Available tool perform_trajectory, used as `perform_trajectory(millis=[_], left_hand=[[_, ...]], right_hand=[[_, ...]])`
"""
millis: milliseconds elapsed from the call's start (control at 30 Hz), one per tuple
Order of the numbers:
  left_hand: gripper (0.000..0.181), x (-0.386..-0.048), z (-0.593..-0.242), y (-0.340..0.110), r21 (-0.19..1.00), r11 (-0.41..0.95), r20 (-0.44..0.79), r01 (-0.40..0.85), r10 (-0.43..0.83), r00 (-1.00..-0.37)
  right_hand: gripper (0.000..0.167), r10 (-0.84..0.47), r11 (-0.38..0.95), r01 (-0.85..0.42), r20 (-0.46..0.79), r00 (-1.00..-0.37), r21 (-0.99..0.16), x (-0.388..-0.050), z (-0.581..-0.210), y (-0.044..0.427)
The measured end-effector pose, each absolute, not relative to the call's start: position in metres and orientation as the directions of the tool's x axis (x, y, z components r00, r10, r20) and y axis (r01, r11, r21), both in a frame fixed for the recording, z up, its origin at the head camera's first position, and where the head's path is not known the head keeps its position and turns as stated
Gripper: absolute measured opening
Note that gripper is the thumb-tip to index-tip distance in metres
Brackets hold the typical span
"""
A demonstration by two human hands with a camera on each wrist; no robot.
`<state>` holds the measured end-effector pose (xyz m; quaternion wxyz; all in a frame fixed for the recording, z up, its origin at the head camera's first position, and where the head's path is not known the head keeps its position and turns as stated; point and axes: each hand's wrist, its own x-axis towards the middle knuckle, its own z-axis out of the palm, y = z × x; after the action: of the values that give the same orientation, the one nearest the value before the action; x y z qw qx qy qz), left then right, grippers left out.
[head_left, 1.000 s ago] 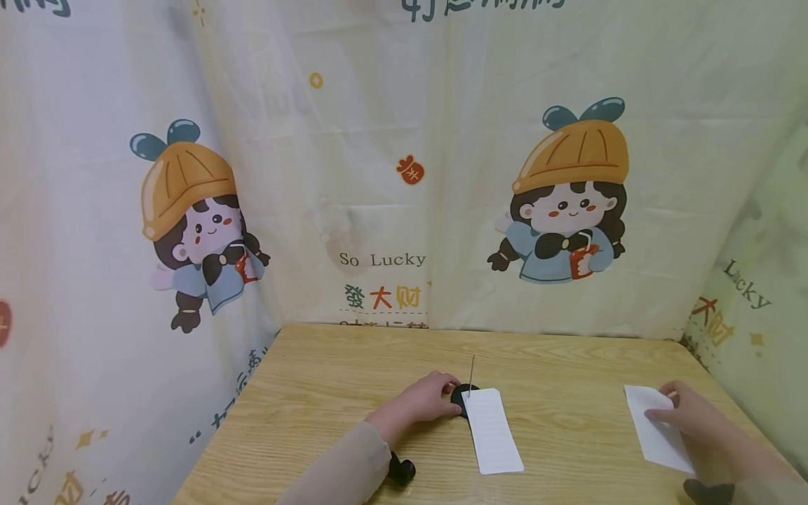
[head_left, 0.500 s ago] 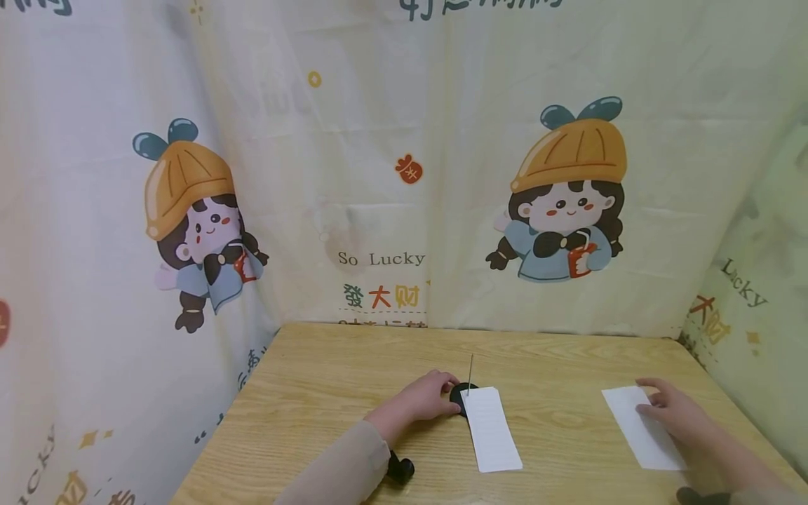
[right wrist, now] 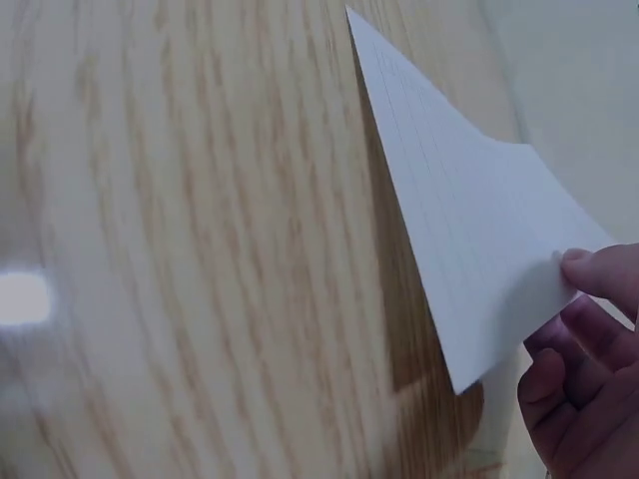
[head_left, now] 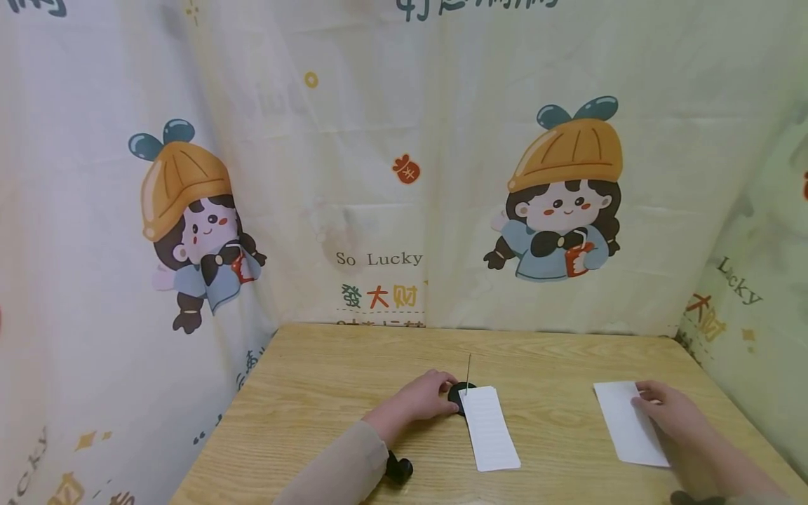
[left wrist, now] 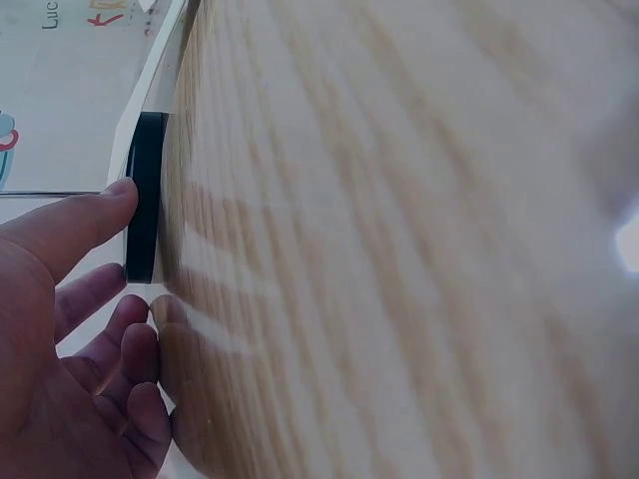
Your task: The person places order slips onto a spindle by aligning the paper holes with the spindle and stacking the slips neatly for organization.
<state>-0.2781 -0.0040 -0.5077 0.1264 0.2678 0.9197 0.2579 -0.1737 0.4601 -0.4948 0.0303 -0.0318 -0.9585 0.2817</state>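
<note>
My left hand (head_left: 429, 395) pinches the rim of a receipt spike's round black base (left wrist: 147, 200) between thumb and forefinger, on the wooden table. A thin metal spike (head_left: 468, 372) stands upright from it. One end of a lined white paper slip (head_left: 491, 429), perhaps several stacked, lies over the base at the spike; the rest extends towards me. Over on the right, my right hand (head_left: 675, 414) pinches another lined white slip (right wrist: 469, 210) by its edge. That slip bends a little and hangs tilted just above the table, its shadow showing beneath.
The wooden table (head_left: 328, 365) ends at a printed cloth backdrop (head_left: 379, 175) behind it and at both sides. A black knobbed piece (head_left: 399, 468) shows at the left sleeve, and a dark one (head_left: 694, 498) near the right forearm.
My right hand has moved left with its paper slip, towards the spike. The left hand keeps its hold on the base, and the slip there has stayed put.
</note>
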Motion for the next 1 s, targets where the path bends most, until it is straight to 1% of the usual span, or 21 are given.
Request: perform_trajectory(millis=[133, 433, 733, 833, 1000], left_hand=[[0.047, -0.278, -0.508, -0.004, 0.542, 0.721, -0.089, 0.432, 0.560, -0.824], [0.046, -0.278, -0.507, -0.003, 0.536, 0.725, -0.076, 0.432, 0.552, -0.831], [0.046, -0.276, -0.510, -0.004, 0.530, 0.729, -0.069, 0.433, 0.546, -0.835], [0.046, -0.275, -0.511, -0.004, 0.540, 0.721, -0.063, 0.434, 0.549, -0.834], [0.046, -0.274, -0.514, -0.003, 0.538, 0.717, -0.052, 0.444, 0.554, -0.831]], right_hand=[[0.046, 0.083, 0.829, 0.043, 0.046, -0.995, -0.557, -0.175, -0.495, 0.457], [0.044, 0.090, 0.798, 0.009, 0.105, -0.990, -0.602, -0.175, -0.490, 0.441], [0.042, 0.057, 0.711, -0.040, 0.115, -0.992, -0.702, -0.174, -0.482, 0.417], [0.041, 0.045, 0.693, -0.059, 0.125, -0.991, -0.718, -0.173, -0.480, 0.409], [0.044, 0.038, 0.673, -0.059, 0.115, -0.993, -0.737, -0.174, -0.480, 0.401]])
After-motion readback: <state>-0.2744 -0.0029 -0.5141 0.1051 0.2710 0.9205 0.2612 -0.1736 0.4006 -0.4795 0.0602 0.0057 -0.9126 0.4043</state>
